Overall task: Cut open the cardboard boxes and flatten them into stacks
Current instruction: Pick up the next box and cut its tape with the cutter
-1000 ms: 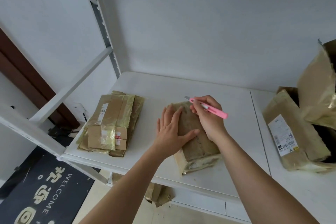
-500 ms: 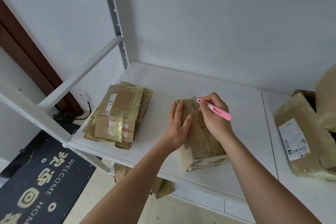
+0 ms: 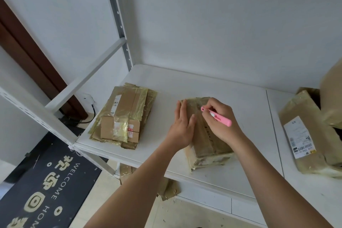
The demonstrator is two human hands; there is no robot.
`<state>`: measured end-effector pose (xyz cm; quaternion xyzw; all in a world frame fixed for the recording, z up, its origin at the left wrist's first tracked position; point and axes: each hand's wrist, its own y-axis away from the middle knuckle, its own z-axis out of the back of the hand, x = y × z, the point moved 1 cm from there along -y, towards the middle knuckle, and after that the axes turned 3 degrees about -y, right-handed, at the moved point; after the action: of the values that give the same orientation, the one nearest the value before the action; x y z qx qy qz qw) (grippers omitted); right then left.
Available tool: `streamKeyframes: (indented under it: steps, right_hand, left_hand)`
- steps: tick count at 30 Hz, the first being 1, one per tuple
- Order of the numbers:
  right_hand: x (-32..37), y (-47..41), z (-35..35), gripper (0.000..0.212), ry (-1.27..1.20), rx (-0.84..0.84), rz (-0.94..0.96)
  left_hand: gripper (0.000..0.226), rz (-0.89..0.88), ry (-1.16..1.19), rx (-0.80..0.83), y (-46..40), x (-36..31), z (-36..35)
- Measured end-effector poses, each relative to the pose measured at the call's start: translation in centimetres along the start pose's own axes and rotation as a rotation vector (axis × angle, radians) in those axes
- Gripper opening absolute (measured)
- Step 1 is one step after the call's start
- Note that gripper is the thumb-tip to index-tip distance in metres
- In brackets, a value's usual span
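Observation:
A taped brown cardboard box (image 3: pixel 207 144) lies on the white shelf (image 3: pixel 212 87) in front of me. My left hand (image 3: pixel 182 126) presses flat on the box's left side with straight fingers. My right hand (image 3: pixel 221 120) grips a pink box cutter (image 3: pixel 218 116), its tip down on the far part of the box top. A stack of flattened, tape-covered boxes (image 3: pixel 124 114) rests on the shelf's left end.
At the right stands a taped box with a white shipping label (image 3: pixel 303 135), with a larger torn box (image 3: pixel 333 98) behind it. White shelf uprights (image 3: pixel 118 24) rise at the left. Cardboard scraps (image 3: pixel 168 189) lie on the floor beside a dark welcome mat (image 3: pixel 42 185).
My left hand slid from flat on top of the box to its left side. The cutter's tip moved slightly along the far part of the top. The view shifted left.

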<state>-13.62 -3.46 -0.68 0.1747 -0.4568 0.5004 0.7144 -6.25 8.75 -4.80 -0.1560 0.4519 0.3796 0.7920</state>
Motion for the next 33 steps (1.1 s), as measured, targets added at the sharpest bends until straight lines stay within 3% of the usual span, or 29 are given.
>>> streamKeyframes:
  steps: [11,23,26,31,33]
  right_hand:
    - [1.1,9.6,2.2,0.029,-0.041,0.056,-0.012]
    - [0.4,15.8,3.6,0.015,0.034,-0.084,0.095]
    - [0.3,17.3,3.8,0.017,-0.180,-0.184,0.012]
    - [-1.9,18.6,2.5,0.007,-0.485,-0.608,-0.178]
    - [-1.9,18.4,1.5,0.005,-0.585,-0.672,-0.215]
  left_hand:
    - [0.060,0.018,-0.067,-0.020,-0.1,-0.3,-0.3]
    - [0.061,0.013,-0.201,0.092,-0.3,-1.4,-2.5]
    - [0.060,0.020,-0.265,0.113,-0.7,-1.9,-2.1]
    - [0.056,0.001,-0.249,0.097,-2.3,-2.9,-1.1]
    - [0.051,-0.012,-0.220,0.076,-2.3,-3.0,-0.8]
